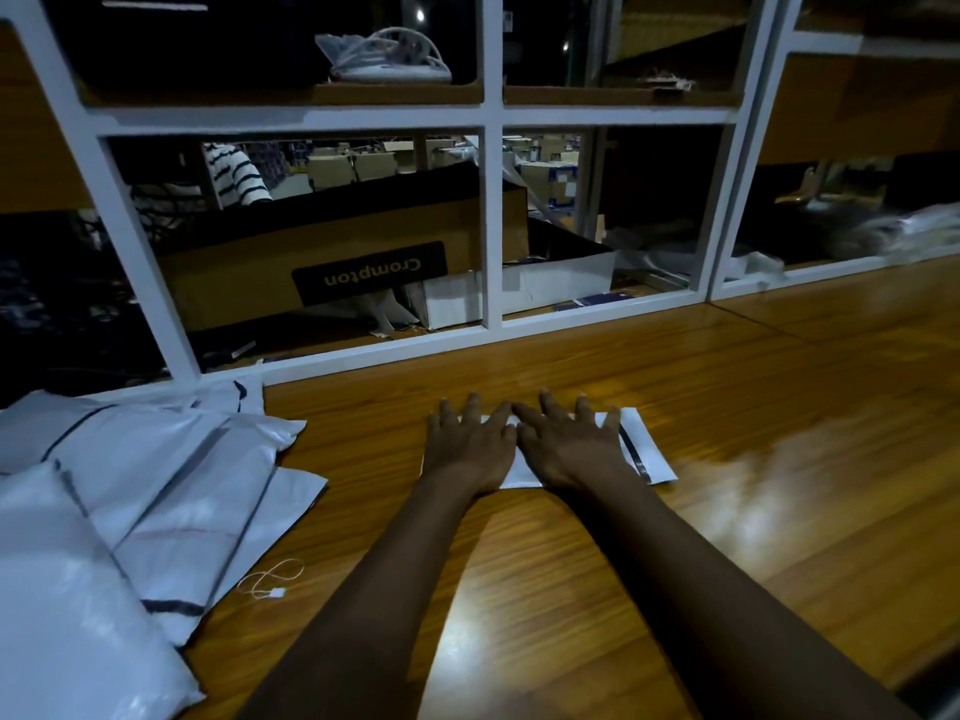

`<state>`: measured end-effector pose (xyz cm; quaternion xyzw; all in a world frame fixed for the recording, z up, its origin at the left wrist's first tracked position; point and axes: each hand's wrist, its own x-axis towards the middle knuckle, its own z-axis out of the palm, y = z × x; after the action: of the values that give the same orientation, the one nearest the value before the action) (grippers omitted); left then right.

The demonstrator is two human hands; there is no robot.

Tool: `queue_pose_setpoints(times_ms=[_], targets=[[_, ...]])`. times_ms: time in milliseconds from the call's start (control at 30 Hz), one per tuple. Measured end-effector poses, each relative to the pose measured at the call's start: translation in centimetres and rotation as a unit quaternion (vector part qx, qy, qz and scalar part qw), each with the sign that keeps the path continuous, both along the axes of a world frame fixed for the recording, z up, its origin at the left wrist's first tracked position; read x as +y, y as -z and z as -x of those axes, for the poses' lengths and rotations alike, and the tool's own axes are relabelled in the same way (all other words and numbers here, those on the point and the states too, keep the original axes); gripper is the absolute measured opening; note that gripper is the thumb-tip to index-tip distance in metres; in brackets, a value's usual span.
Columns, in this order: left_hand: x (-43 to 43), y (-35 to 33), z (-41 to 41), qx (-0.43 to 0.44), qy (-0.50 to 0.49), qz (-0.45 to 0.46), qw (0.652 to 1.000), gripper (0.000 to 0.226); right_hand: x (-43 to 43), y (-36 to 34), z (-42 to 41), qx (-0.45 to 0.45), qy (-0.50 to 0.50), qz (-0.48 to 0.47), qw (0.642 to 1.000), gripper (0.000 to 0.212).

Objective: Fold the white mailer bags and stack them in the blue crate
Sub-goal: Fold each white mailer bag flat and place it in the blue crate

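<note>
Wooden table [753,407] — left hand [470,444] and right hand [566,444], fingers flat, press the folded mailer bag [650,445].

The left hand [470,444] and right hand [569,444] lie flat, side by side, on a folded white plastic mailer bag [644,449] on the brown wooden surface [779,407]. The bag juts out right of the right hand. Well left of the left hand sits a pile of flat white mailer bags [156,485], with a thin white cord [272,579] beside it. Beyond the fingertips stands a white-framed shelf unit [491,226] holding a long brown cardboard box [337,262].
</note>
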<state>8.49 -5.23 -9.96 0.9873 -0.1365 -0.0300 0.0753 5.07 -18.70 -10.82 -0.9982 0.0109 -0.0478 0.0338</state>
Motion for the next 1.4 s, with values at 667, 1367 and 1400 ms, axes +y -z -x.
queue_pose_setpoints(times_ms=[667, 1367, 1400], targets=[[2.4, -0.9, 1.0, 0.046, 0.079, 0.003, 0.996, 0.071, -2.7, -1.6, 1.4, 0.079, -0.045, -0.034, 0.995, 0.093], [1.2, -0.9, 2.9, -0.034, 0.102, 0.076, 0.991, 0.046, -2.7, -1.2, 1.9, 0.02, -0.072, -0.064, 0.995, 0.074], [1.2, -0.8, 2.5, -0.011, 0.107, 0.053, 0.993, 0.048, -2.6, -1.0, 1.8, 0.044, -0.072, -0.056, 0.995, 0.08]])
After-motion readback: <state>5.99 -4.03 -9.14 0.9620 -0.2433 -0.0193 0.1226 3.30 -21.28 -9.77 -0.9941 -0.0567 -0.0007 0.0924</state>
